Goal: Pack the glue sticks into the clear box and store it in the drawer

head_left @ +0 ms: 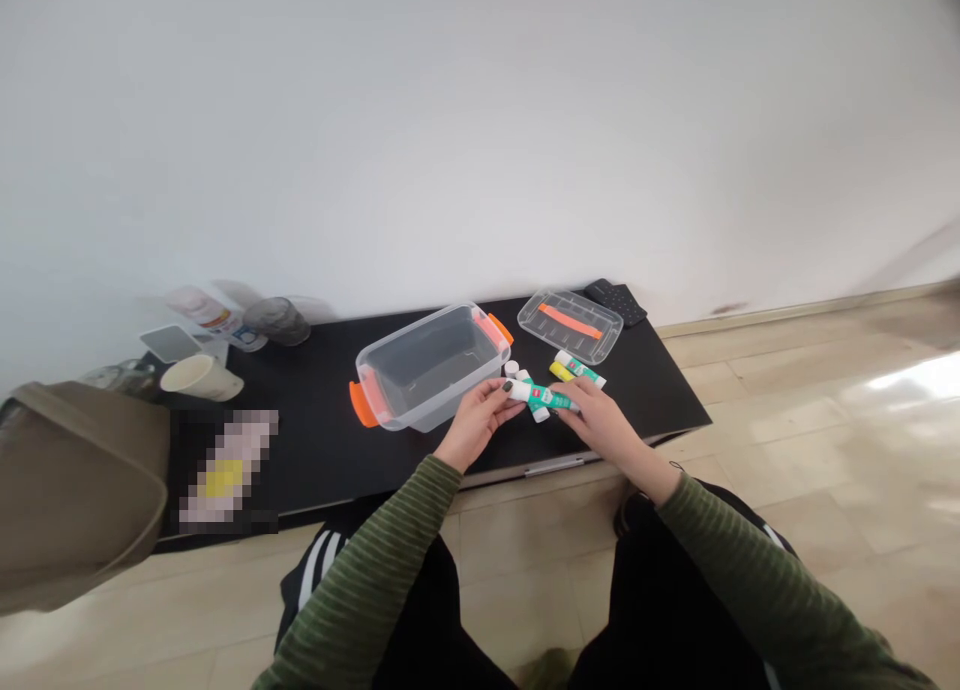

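Over the counter (315, 425), my left hand (480, 422) and right hand (606, 428) pinch a glue stick (549, 398) (slackening could drop it).

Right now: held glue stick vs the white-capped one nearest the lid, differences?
Held glue stick: left hand on its white cap, right hand on its other end; far glue stick: lying on the table. Held glue stick is nearer the camera; far glue stick is closer to the lid. Both: white cap, green label.
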A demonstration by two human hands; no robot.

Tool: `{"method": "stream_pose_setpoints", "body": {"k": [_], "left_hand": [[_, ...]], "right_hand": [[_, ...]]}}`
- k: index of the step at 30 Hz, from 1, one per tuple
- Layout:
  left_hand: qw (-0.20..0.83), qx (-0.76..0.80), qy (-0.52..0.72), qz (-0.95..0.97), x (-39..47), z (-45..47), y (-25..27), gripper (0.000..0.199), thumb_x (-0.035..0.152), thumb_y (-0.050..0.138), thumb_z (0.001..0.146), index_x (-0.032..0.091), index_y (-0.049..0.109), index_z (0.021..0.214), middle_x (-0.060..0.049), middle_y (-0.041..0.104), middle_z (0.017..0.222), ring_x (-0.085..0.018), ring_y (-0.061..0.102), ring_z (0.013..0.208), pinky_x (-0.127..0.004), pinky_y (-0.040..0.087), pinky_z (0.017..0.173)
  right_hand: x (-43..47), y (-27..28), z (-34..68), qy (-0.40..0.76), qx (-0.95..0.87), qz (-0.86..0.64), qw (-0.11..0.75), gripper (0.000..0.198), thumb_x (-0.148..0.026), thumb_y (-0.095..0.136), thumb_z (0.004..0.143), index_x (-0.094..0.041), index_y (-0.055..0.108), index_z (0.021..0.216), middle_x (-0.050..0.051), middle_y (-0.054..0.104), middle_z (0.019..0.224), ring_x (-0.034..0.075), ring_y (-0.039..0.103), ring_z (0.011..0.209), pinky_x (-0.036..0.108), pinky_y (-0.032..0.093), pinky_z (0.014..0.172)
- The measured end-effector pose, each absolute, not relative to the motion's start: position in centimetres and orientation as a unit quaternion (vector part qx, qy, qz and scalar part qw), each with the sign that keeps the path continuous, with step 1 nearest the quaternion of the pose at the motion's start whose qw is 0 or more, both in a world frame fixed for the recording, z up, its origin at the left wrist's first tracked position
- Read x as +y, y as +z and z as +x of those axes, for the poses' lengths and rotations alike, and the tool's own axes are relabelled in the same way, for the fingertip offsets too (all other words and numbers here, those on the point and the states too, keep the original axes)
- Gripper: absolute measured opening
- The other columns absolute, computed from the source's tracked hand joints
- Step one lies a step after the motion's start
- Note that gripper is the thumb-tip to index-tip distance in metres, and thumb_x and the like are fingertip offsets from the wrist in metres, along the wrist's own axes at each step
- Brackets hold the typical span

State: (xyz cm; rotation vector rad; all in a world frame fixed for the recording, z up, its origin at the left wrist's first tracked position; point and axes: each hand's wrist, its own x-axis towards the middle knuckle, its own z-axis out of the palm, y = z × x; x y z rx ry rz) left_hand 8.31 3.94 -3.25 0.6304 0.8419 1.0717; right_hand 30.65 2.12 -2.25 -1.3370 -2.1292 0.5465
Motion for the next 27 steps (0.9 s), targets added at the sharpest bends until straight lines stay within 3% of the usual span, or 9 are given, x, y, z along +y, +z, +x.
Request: {"method": "stream_pose_setpoints", "body": {"k": [13,22,27], "left_hand": [[0.74,0.366,0.482,0.293,3.7,9.0,-3.3,0.029,0.027,0.078,0.079,0.013,0.064,0.099,-0.006,0.072,0.094,-0.016,0.07,0.089,-0.042,0.051,0.102],[0.726,0.357,0.482,0.336,3.6,9.3,-3.3,0.036,0.033,0.081,0.075,0.013,0.065,0.1,-0.007,0.072,0.096,-0.017,0.069,0.093,-0.042,0.051,0.101],[0.7,0.376,0.468,0.386,4.1,9.6,-3.9,0.036,0.037,0.076,0.079,0.013,0.066,0.103,-0.009,0.071,0.102,-0.018,0.068,0.094,-0.038,0.055,0.094]], "right_hand": [[2.1,-1.0,31.0,0.228,-0.787,-0.506,0.269,0.033,-0.028,0.051,0.095,-0.026,0.064,0.126,0.008,0.065,0.122,0.022,0.059,0.115,0.036,0.046,0.102],[2.3,-1.5,31.3,0.293,-0.756,-0.51,0.288,0.033,-0.024,0.06,0.088,-0.023,0.068,0.119,0.006,0.07,0.118,0.02,0.063,0.11,0.033,0.045,0.1],[2.5,-1.3,30.9,0.307,-0.746,-0.545,0.228,0.029,-0.023,0.063,0.084,-0.023,0.071,0.112,0.004,0.073,0.109,0.019,0.066,0.096,0.029,0.047,0.089]]}}
